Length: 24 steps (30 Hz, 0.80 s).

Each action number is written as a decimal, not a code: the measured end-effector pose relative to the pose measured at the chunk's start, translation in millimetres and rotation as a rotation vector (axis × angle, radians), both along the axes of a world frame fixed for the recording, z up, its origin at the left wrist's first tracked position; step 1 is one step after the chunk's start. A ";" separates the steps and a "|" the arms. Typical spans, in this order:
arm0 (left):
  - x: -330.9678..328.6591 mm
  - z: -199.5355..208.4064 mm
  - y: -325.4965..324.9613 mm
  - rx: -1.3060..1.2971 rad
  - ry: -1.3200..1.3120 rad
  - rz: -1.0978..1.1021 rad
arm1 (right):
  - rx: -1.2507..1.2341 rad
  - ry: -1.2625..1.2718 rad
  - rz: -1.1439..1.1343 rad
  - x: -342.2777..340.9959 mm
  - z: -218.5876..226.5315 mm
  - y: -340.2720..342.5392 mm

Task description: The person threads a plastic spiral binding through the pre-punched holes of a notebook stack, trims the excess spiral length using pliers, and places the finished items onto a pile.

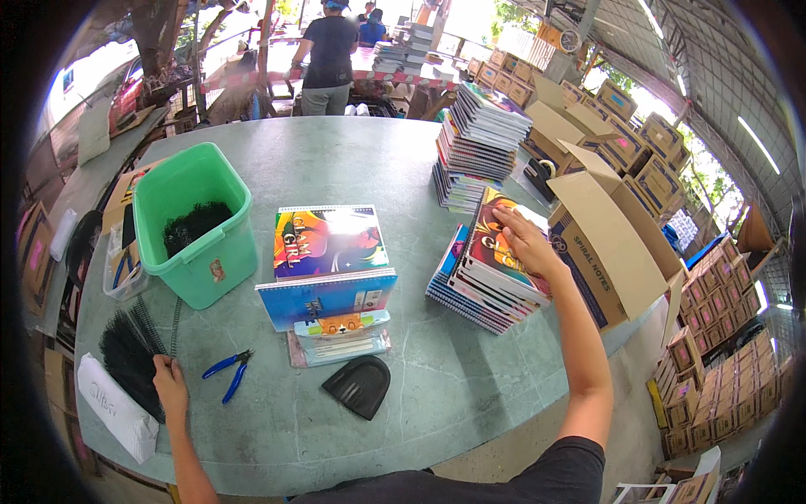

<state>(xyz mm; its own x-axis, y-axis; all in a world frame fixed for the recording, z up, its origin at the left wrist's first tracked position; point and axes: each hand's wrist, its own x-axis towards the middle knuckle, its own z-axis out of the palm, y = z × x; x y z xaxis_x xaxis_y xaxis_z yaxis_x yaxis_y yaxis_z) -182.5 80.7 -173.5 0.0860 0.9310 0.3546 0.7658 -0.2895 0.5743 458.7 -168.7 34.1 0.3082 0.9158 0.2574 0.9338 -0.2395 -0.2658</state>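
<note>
My right hand (pixel 525 241) lies with fingers stretched out on the top notebook (pixel 495 228) of a spiral notebook stack, right of the table's middle. At the left, my left hand (pixel 170 386) is closed at the edge of a bundle of black spiral binding coils (pixel 126 343). A single black coil (pixel 175 326) rises from its fingers, which are partly hidden. Blue-handled pliers (pixel 228 370) lie beside this hand, jaws toward the upper right. A green bin (pixel 197 277) with more black coils (pixel 199 225) inside stands beyond it.
Centre table holds a colourful notebook pile (pixel 332 239), a leaning blue notebook (pixel 323 298), a clear pouch (pixel 340 346) and a black wedge-shaped object (pixel 359 386). A white wrapped roll (pixel 116 412) lies left. Taller notebooks (pixel 478 139) and an open carton (pixel 609 252) stand right. A person (pixel 327 55) stands beyond.
</note>
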 end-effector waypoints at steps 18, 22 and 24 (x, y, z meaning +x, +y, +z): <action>134.5 118.7 -21.6 -0.030 0.031 -0.394 | 0.274 -0.083 0.482 -246.4 -50.4 131.5; 163.1 96.6 -39.7 -0.296 0.438 -0.602 | 0.094 -0.094 0.397 -280.3 -58.6 155.3; 165.5 99.3 -45.7 -0.322 0.505 -0.578 | 0.080 -0.110 0.393 -283.0 -59.3 158.1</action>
<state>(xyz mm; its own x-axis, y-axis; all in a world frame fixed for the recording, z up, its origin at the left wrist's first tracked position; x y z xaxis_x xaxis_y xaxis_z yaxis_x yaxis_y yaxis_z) -17.0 34.9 -74.2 0.6589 0.7408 -0.1307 0.7346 -0.5964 0.3236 175.7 -10.6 -25.2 -0.0943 0.9341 0.3443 0.9738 0.1584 -0.1631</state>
